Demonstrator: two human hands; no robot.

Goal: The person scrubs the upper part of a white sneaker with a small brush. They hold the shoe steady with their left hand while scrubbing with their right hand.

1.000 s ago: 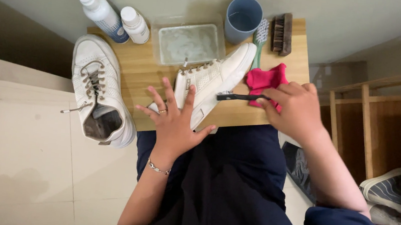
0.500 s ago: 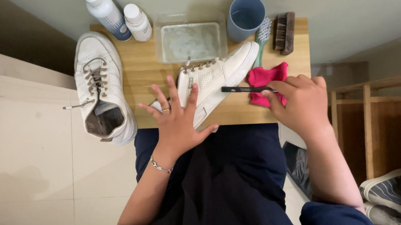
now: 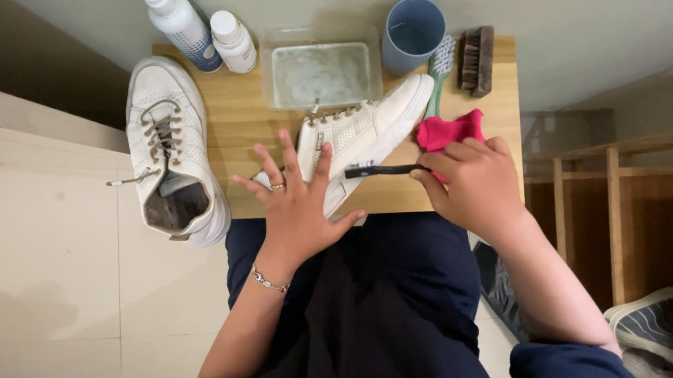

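Lying under left hand point(image 3: 298, 210), white sneaker point(image 3: 359, 137), right hand point(image 3: 476, 184) brushing

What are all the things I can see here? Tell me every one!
white shoe: 1, white, laceless, middle of the table, under the left hand
second white shoe: 1, white with laces, left edge of the table, overhanging it
small brush: 1, dark, in the right hand, against the shoe
pink cloth: 1, pink, by the right hand
bottles: 2, white, back left
clear tub: 1, see-through, back middle
cup: 1, blue-grey, back
toothbrush: 1, green handle, beside the cup
scrub brush: 1, dark brown, back right
table: 1, light wood
wooden rack: 1, right, holding shoes
left hand: 1, fingers spread, ring, bracelet
right hand: 1, closed on the small brush
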